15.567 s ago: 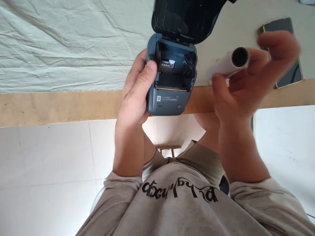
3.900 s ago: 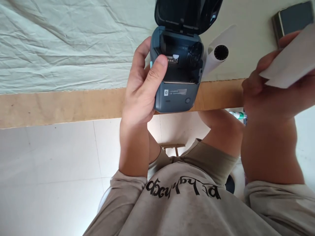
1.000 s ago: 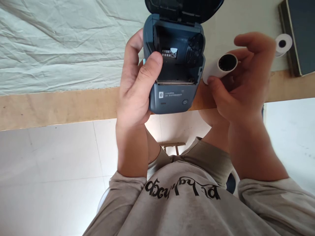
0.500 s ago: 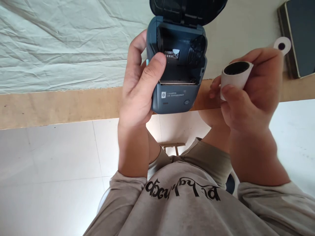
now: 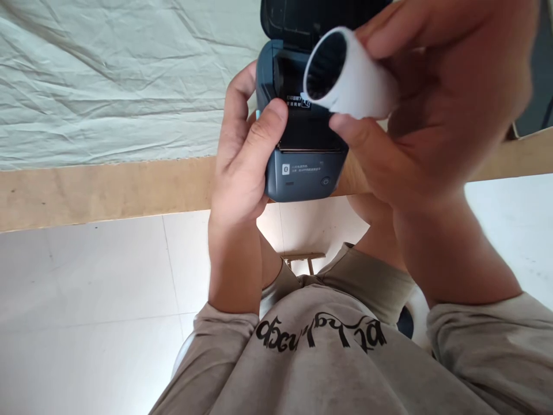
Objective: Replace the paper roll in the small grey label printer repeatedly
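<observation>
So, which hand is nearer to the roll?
Right. The right hand holds the roll between thumb and fingers; the left hand grips the printer, below the roll, not touching it.

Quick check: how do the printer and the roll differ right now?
The printer is dark blue-grey and boxy, lid open; the roll is white and tubular with a hollow core. The left hand grips the printer at the table edge; the right hand pinches the roll in front of its open bay. Each sits in one hand.
</observation>
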Tool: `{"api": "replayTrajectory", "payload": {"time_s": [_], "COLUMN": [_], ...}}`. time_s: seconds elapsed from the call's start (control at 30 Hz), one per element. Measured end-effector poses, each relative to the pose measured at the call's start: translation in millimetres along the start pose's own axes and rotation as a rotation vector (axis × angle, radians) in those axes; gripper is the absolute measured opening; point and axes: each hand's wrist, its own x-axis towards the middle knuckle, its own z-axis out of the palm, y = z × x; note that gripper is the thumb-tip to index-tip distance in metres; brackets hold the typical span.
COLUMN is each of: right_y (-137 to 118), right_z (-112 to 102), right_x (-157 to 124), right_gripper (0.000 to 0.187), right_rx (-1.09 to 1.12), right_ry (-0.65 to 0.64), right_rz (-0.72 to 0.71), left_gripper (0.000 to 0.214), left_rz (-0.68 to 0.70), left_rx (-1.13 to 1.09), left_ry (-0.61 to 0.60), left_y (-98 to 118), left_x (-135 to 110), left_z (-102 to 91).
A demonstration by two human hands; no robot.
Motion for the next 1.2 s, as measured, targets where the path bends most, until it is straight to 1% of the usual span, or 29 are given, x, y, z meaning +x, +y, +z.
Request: {"api": "replayTrajectory", "payload": {"time_s": [0.07, 0.1, 0.13, 0.17, 0.23, 0.3, 0.4, 0.47, 0.5, 0.57, 0.63, 0.67, 0.7, 0.73, 0.77, 0.8, 0.83, 0.87, 0.9, 0.97, 1.03, 1.07, 1.1, 1.17, 1.2], "right_y": [-3, -4, -5, -7, -9, -10, -10, -10, -9, -7, -5, -4, -2, -1, 0, 1, 2, 2, 3, 3, 5, 6, 9, 14, 16], "right_z": [6, 8, 9, 10, 10, 8, 3, 1, 1, 2, 6, 7, 9, 10, 10, 9, 8, 6, 4, 2, 2, 3, 5, 8, 9], "right_x": [6, 8, 10, 11, 11, 9, 0, -7, -11, -17, -22, -23, -23, -23, -23, -23, -22, -21, -19, -14, -5, 0, 5, 13, 15], "right_gripper": [0.025, 0.022, 0.018, 0.012, 0.004, 0.007, 0.003, 0.006, 0.008, 0.012, 0.014, 0.015, 0.015, 0.014, 0.012, 0.01, 0.009, 0.009, 0.01, 0.021, 0.034, 0.037, 0.037, 0.035, 0.032], "right_rx": [-0.099, -0.157, -0.209, -0.245, -0.253, -0.25, -0.305, -0.335, -0.34, -0.342, -0.348, -0.349, -0.351, -0.358, -0.348, -0.321, -0.284, -0.242, -0.2, -0.124, -0.037, 0.028, 0.106, 0.289, 0.379], "right_ry": [-0.006, -0.006, -0.008, -0.013, -0.022, -0.019, 0.045, 0.097, 0.104, 0.077, 0.023, 0.011, 0.008, 0.0, -0.004, -0.01, -0.011, -0.002, 0.031, 0.147, 0.203, 0.186, 0.15, 0.083, 0.08], "right_rz": [-0.223, -0.318, -0.387, -0.423, -0.436, -0.454, -0.466, -0.507, -0.521, -0.54, -0.549, -0.561, -0.572, -0.571, -0.575, -0.583, -0.601, -0.613, -0.594, -0.454, -0.301, -0.265, -0.272, -0.347, -0.366], "left_gripper": [0.02, 0.021, 0.021, 0.022, 0.027, 0.029, 0.022, 0.024, 0.026, 0.033, 0.039, 0.044, 0.054, 0.058, 0.059, 0.057, 0.049, 0.047, 0.047, 0.048, 0.049, 0.05, 0.05, 0.051, 0.051], "left_rz": [0.001, -0.001, 0.0, -0.003, -0.01, -0.015, -0.034, -0.029, -0.023, -0.004, 0.011, 0.033, 0.034, 0.01, 0.033, 0.042, 0.004, -0.012, -0.009, -0.007, 0.005, 0.01, 0.013, 0.002, -0.008], "left_rx": [0.001, -0.008, -0.017, -0.018, 0.006, 0.043, 0.061, 0.055, 0.048, 0.014, 0.01, 0.054, 0.132, 0.199, 0.245, 0.296, 0.356, 0.413, 0.453, 0.51, 0.527, 0.523, 0.51, 0.468, 0.447], "left_ry": [-0.041, -0.041, -0.046, -0.058, -0.11, -0.163, -0.107, -0.069, -0.052, -0.036, -0.09, -0.153, -0.302, -0.384, -0.305, -0.285, -0.251, -0.246, -0.252, -0.268, -0.28, -0.281, -0.278, -0.266, -0.254], "left_y": [0, 0, -1, -1, 0, 1, 4, 3, 2, -2, -6, -7, -7, -6, -3, 1, 5, 9, 12, 17, 18, 17, 17, 16, 16], "left_x": [1, 2, 2, 3, 4, 4, 1, 0, 0, 3, 7, 10, 11, 12, 11, 9, 6, 3, 0, -3, -4, -3, -2, 0, 0], "left_z": [-2.6, -4.5, -6.7, -9.1, -13.1, -14.5, -10.1, -6.5, -6.0, -9.2, -17.2, -21.6, -25.4, -27.9, -28.7, -27.8, -25.5, -22.5, -19.5, -15.2, -14.4, -15.0, -15.9, -17.6, -18.2]}}
